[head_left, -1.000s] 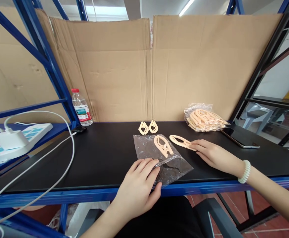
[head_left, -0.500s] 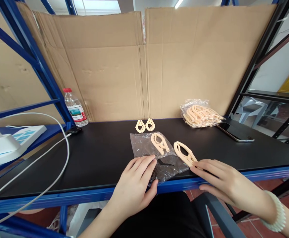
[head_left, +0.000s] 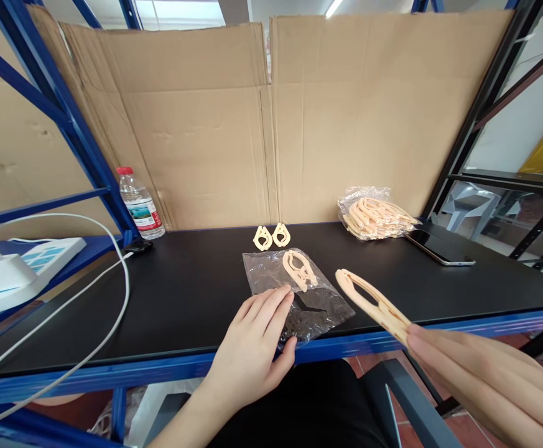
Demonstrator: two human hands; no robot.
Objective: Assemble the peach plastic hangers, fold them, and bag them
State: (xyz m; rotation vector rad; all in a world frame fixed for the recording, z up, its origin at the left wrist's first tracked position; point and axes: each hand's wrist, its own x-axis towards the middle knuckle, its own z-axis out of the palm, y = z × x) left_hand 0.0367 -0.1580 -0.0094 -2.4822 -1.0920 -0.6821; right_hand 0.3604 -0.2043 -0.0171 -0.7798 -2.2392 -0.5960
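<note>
My right hand (head_left: 481, 367) pinches a beige folded plastic hanger (head_left: 374, 302) by its near end. The hanger is tilted up over the table's front edge. My left hand (head_left: 257, 345) lies flat with fingers stretched over the near part of a clear plastic bag (head_left: 262, 270). Another beige folded hanger (head_left: 300, 269) rests at the far side of this bag; whether it is inside or on top I cannot tell. Behind the bag, two small cream clips (head_left: 272, 237) stand side by side.
At the back right is a clear bag packed with several beige hangers (head_left: 376, 218), beside a phone (head_left: 441, 249). A water bottle (head_left: 143, 205) stands back left. A white cable (head_left: 124, 280) loops from a power strip (head_left: 56, 255). Cardboard (head_left: 196, 137) walls the back.
My right hand has lifted the hanger off the table by the bag and drawn it right and toward me. The left hand stays in place on the bag.
</note>
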